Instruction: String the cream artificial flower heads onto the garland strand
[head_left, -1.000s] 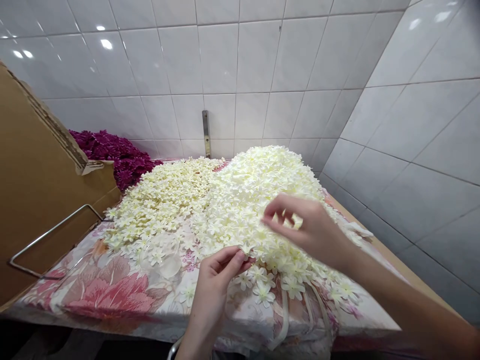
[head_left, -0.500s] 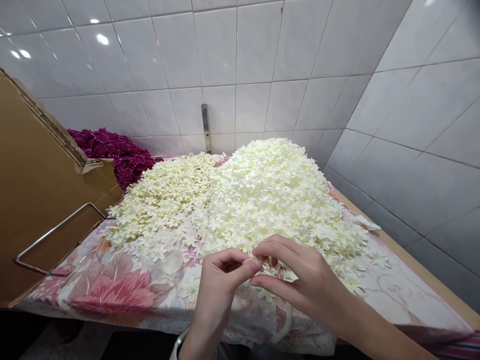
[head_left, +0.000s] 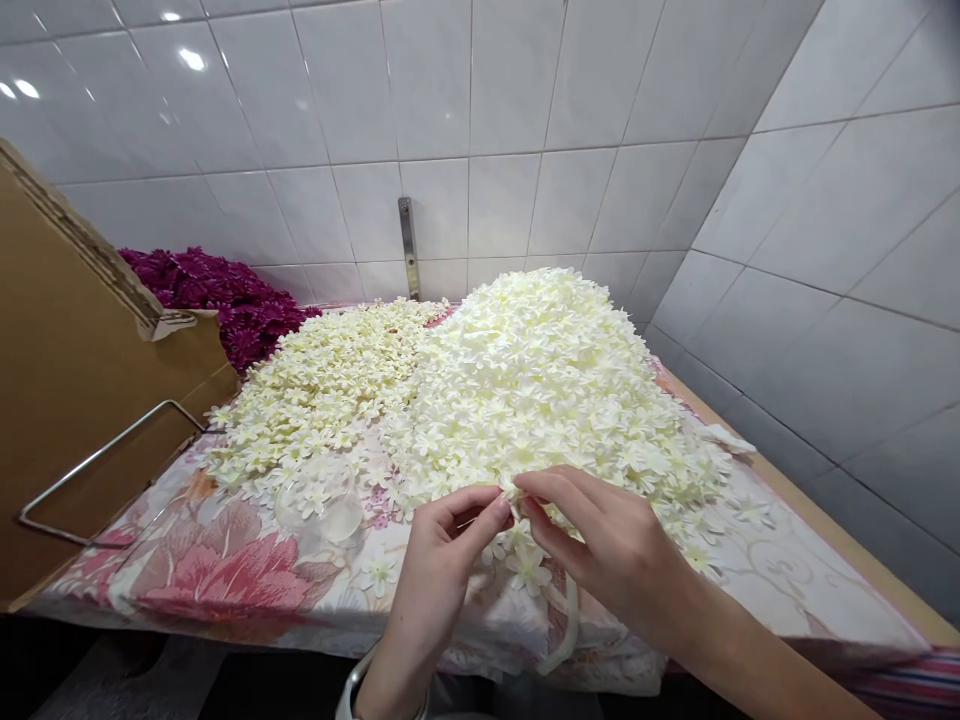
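Note:
My left hand (head_left: 444, 560) is closed in a pinch at the table's front edge. What its fingertips hold is too small to make out. My right hand (head_left: 611, 530) meets it from the right, with thumb and forefinger pinched on a small white flower (head_left: 511, 491). Just below the fingers lie a few more white flowers (head_left: 529, 570), and a pale strip (head_left: 568, 630) curves down over the cloth's edge. Straight behind both hands rises a large heap of white artificial flowers (head_left: 540, 380).
A lower heap of smaller cream flowers (head_left: 330, 375) and a clear plastic dish (head_left: 319, 505) are to the left. Purple flowers (head_left: 225, 300) lie behind a cardboard box (head_left: 97, 400) with a wire handle (head_left: 97, 465). The floral tablecloth (head_left: 232, 580) meets tiled walls.
My right thumb and forefinger have closed together on a white flower and brought it against my left fingertips; half a second ago they were apart. The view has shifted slightly.

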